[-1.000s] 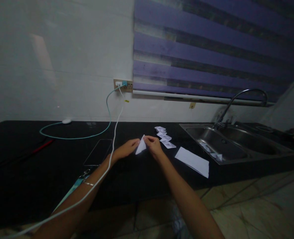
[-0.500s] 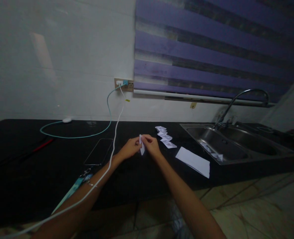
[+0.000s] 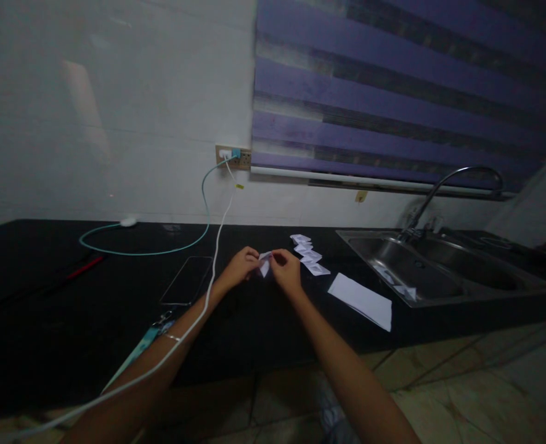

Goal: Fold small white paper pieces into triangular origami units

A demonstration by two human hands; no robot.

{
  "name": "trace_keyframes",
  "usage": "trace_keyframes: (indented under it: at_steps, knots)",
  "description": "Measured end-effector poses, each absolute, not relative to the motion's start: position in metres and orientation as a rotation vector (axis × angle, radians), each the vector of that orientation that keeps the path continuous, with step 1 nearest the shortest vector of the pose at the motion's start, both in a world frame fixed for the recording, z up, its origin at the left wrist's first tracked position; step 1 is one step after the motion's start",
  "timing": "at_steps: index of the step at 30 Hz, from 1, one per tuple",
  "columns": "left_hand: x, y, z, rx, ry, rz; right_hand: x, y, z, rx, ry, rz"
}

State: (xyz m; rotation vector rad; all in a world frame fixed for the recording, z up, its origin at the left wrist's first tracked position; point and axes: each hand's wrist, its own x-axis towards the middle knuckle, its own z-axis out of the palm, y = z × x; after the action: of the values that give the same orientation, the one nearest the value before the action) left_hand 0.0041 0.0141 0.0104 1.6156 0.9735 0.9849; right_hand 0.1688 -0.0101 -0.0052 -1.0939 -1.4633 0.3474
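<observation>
A small folded white paper piece (image 3: 264, 263) is pinched between both my hands above the black counter (image 3: 69, 308). My left hand (image 3: 240, 266) grips its left side with closed fingers. My right hand (image 3: 286, 270) holds its right side, fingers closed on it. Just right of my hands lie several small folded white paper pieces (image 3: 310, 254) in a row. A white paper sheet (image 3: 362, 300) lies flat farther right, near the counter's front edge.
A steel sink (image 3: 421, 271) with a curved faucet (image 3: 453, 185) is at the right, with paper scraps (image 3: 400, 287) on it. A dark phone (image 3: 187, 280) lies left of my hands. A white cable (image 3: 217, 240) and a teal cable (image 3: 153, 250) run from the wall socket (image 3: 232, 155).
The paper piece was a broad triangle, then got folded narrower and is now a small compact shape between my fingertips. Both hands stayed close together and shifted slightly away from me.
</observation>
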Motion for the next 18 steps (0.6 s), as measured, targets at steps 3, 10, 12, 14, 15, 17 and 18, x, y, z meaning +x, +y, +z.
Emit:
trace_keyframes:
  at_steps: [3, 10, 12, 14, 15, 17, 18]
  knots:
    - [0.0, 0.011, 0.015, 1.303, 0.727, 0.774, 0.168, -0.013, -0.004, -1.051, -1.467, 0.291]
    - [0.004, 0.001, 0.02, 1.233, 0.693, 0.665, 0.162, -0.021, 0.0, -0.945, -1.55, 0.349]
    - [0.003, -0.003, 0.024, 1.331, 0.713, 0.729, 0.161, -0.022, 0.002, -0.915, -1.54, 0.404]
    - [-0.001, -0.007, 0.03, 1.452, 0.747, 0.776, 0.161, -0.022, 0.005, -0.875, -1.533, 0.498]
    - [-0.002, -0.008, 0.033, 1.512, 0.76, 0.79, 0.162, -0.022, 0.007, -0.854, -1.526, 0.556]
    - [-0.005, -0.008, 0.039, 1.603, 0.781, 0.795, 0.164, -0.019, 0.008, -0.823, -1.47, 0.679]
    - [-0.005, -0.007, 0.041, 1.629, 0.791, 0.79, 0.165, -0.017, 0.008, -0.82, -1.424, 0.74]
